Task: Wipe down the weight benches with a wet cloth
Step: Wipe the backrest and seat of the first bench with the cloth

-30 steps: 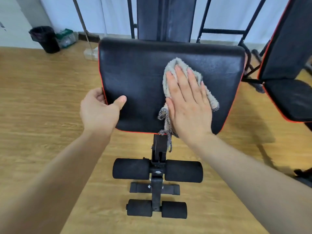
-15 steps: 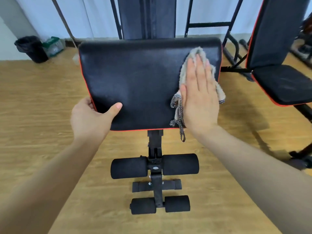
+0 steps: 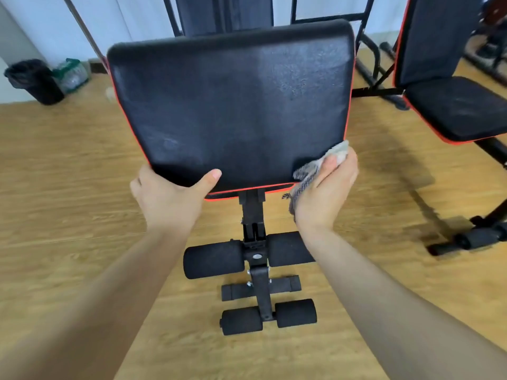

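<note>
2 bare forearms (no sleeves), left hand (image 3: 171, 198), right hand (image 3: 325, 193).

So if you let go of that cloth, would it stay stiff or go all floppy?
Probably floppy: the cloth bunches up inside the right hand, and its loose end droops past the seat pad. It looks thin, so likely light, perhaps a bit heavier if wet.

The bench pad (image 3: 233, 105) is black grained vinyl with a faint sheen and red piping. The cloth (image 3: 310, 167) is nubbly grey terry. Leg rollers (image 3: 214, 259) look matt foam; the floor (image 3: 55, 174) is smooth wood-grain.
</note>
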